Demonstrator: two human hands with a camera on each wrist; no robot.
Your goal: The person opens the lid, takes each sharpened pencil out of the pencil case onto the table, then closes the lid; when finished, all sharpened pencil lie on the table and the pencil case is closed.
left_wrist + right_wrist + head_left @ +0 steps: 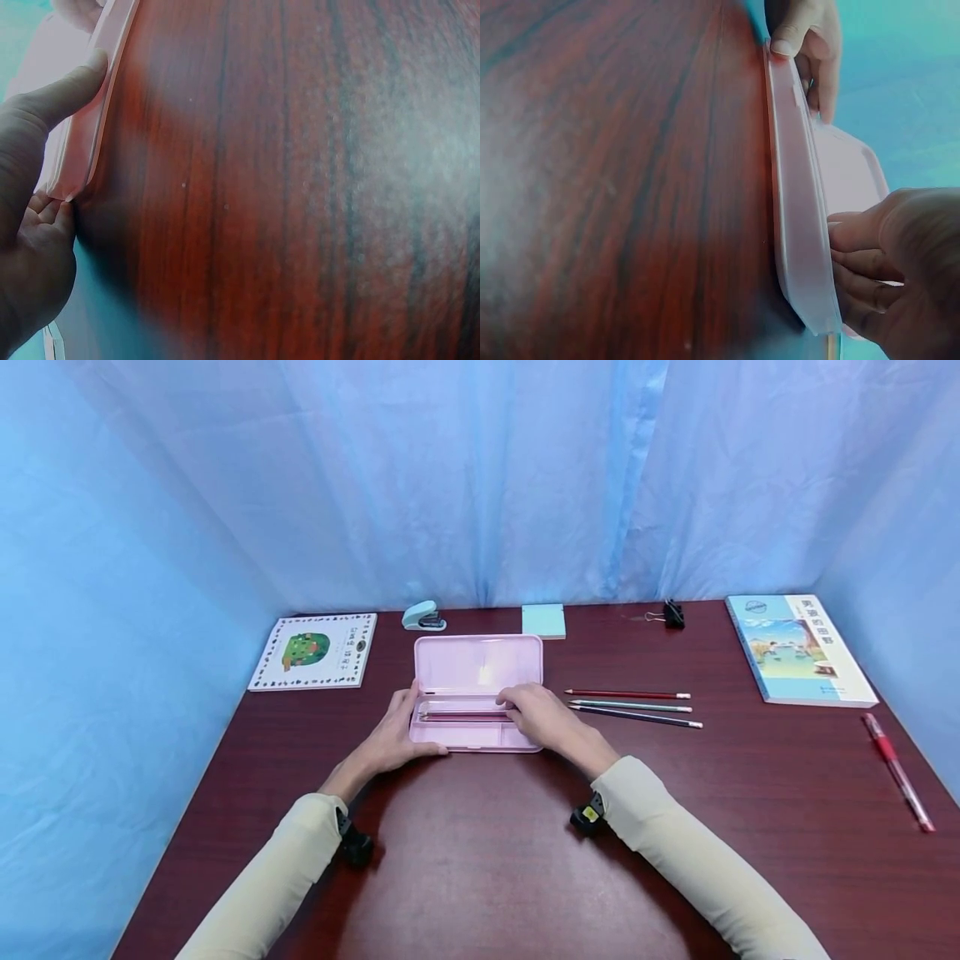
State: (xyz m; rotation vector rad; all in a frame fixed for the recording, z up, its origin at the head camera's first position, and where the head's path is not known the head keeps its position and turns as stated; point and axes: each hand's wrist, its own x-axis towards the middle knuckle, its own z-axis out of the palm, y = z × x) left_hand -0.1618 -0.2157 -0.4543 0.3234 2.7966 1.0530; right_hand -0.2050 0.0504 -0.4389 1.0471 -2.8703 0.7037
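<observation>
An open pink pencil case (457,737) lies on the table with its lid (480,662) tipped back. My left hand (395,732) grips its left end, the thumb along the front edge and the fingers round the side. A dark red pencil (461,716) lies lengthwise in the long compartment, its point to the left. Over the right part of the case, my right hand (542,717) reaches in with curled fingers and pinches the pencil's right part, which the hand hides. Right of that hand lie a red pencil (626,694), a light green pencil (637,706) and a dark blue pencil (645,717).
Along the back stand a light blue stapler (422,616), a sticky-note pad (543,621) and a black binder clip (673,614). A picture book (315,652) lies at the left, a thicker book (798,650) at the right. A red pen (897,771) lies near the right edge.
</observation>
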